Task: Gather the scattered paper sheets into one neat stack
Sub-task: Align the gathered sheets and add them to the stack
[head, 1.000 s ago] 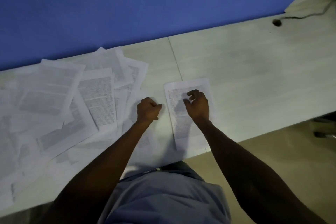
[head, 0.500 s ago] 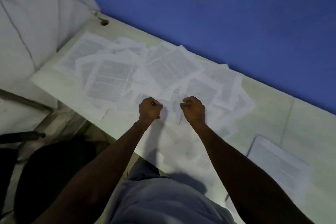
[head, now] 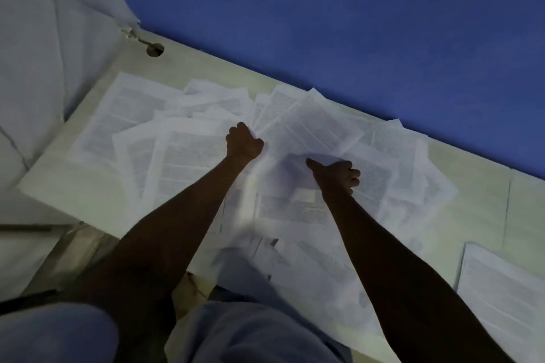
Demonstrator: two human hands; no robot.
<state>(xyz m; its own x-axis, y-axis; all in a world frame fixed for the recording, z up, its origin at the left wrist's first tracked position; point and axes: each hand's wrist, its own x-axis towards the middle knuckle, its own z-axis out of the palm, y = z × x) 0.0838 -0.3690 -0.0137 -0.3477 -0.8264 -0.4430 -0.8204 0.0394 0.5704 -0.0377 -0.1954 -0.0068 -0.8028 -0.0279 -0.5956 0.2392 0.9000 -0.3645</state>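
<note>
The person's left hand (head: 243, 142) and right hand (head: 337, 175) extend from bare, sleeveless forearms, above a light grey-blue garment (head: 250, 333).

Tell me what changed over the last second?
Both hands left the separate white sheet and reached left into the scattered white printed papers. The left hand is fisted at a lifted sheet's edge; the right hand presses down. The pile remains scattered.

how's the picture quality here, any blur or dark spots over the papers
Head view: dim, bluish light, so both forearms read almost black. Motion blur smears the sheets between the left hand and right hand and down toward the table edge. Print on the scattered papers shows only as grey bands, unreadable. Wide-angle lens tilts the blue wall. No glare.
</note>
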